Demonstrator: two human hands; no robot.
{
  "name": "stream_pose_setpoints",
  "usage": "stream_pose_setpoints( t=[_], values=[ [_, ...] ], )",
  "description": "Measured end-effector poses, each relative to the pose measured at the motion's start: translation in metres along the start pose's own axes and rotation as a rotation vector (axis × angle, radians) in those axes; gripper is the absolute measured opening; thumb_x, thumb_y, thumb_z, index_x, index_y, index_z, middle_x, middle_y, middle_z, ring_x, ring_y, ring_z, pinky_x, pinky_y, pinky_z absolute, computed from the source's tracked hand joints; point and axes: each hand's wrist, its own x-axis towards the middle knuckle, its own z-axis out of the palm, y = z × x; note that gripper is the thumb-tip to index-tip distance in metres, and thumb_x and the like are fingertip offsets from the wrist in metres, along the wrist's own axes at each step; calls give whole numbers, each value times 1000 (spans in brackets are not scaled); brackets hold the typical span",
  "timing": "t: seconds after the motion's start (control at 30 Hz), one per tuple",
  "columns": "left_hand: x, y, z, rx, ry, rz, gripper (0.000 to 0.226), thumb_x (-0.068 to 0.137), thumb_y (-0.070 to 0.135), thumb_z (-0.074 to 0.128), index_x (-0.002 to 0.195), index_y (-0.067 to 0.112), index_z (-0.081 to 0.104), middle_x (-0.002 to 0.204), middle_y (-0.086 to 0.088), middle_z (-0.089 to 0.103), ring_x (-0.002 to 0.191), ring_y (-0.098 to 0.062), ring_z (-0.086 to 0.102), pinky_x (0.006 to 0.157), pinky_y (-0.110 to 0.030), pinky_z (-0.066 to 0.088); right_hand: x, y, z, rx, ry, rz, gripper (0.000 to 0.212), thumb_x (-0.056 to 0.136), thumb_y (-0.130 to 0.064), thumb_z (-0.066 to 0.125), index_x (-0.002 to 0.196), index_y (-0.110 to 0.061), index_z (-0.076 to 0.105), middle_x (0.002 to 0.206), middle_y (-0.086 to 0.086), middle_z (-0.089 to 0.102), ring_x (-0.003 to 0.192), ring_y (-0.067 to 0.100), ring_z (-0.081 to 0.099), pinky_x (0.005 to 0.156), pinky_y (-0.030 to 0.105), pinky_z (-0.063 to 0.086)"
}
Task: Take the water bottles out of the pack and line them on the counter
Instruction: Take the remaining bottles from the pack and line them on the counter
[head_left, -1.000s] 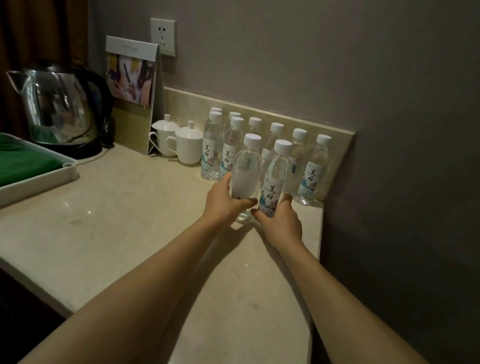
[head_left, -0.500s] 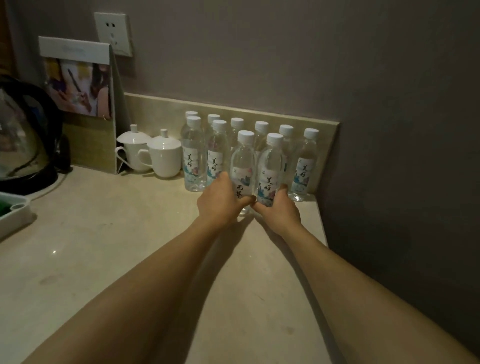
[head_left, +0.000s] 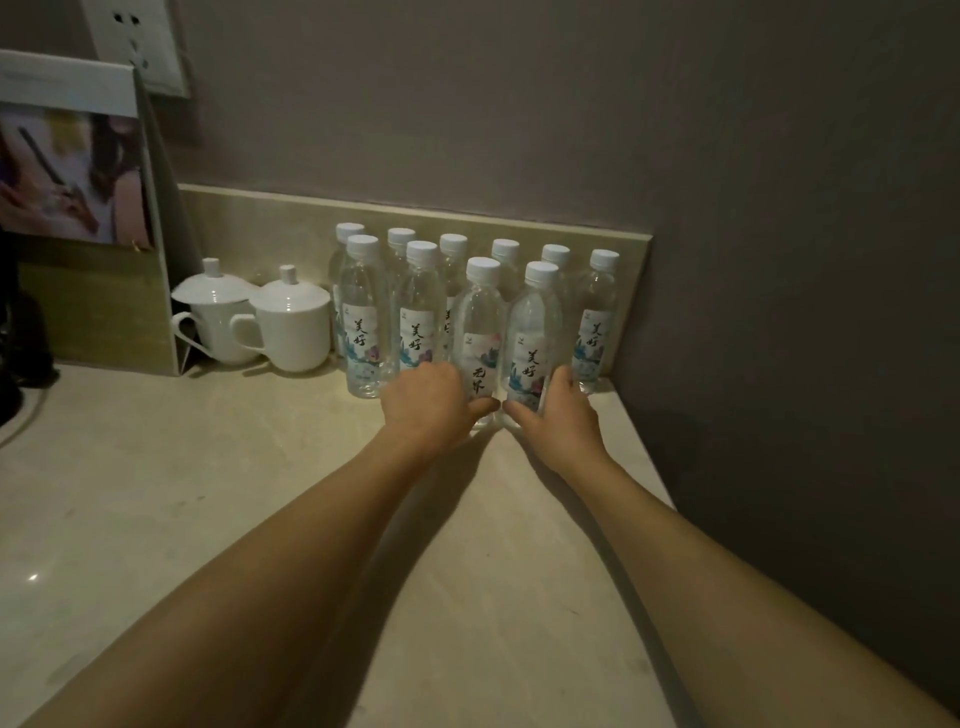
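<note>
Two water bottles are being set down together in the head view: the left hand (head_left: 431, 402) is gripping the left water bottle (head_left: 480, 332) low on its body, and the right hand (head_left: 558, 410) is gripping the right water bottle (head_left: 535, 338) the same way. Both are standing upright on the counter (head_left: 208, 493), at six o'clock of the back row of bottles (head_left: 506, 260) along the backsplash. Placing looks nearly done; the next move probably calls for letting go without tipping neighbours.
</note>
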Motion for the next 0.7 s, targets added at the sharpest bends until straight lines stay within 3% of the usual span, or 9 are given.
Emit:
stream_pose_setpoints(
  t=[0.23,0.37,0.5,0.7],
  values=[
    [11,-3,5,82,-74,58,63,87,72,38,84,13,61,75,-3,55,79,-23,65,70,-34,54,9,0,11,-28,51,19,50,88,-49,61,116,-15,37,123,10,54,107,32,58,77,40,49],
    [16,-2,9,17,-75,53,53,90,65,44,87,15,61,80,-4,58,83,-24,64,75,-36,55,13,0,14,-56,71,23,48,88,-52,58,114,-17,38,119,8,55,101,30,60,74,40,52],
    [16,-3,20,-192,15,1,45,88,59,55,91,17,71,84,-5,67,83,-24,66,76,-40,57,15,2,18,-92,86,14,49,88,-55,57,114,-17,38,119,8,56,102,31,60,70,37,48],
    [20,2,12,74,-9,38,57,93,62,41,93,11,67,81,-6,62,82,-24,66,72,-34,55,18,5,19,-110,84,28,50,88,-59,52,110,-16,41,120,9,58,105,33,59,70,35,41]
  ],
)
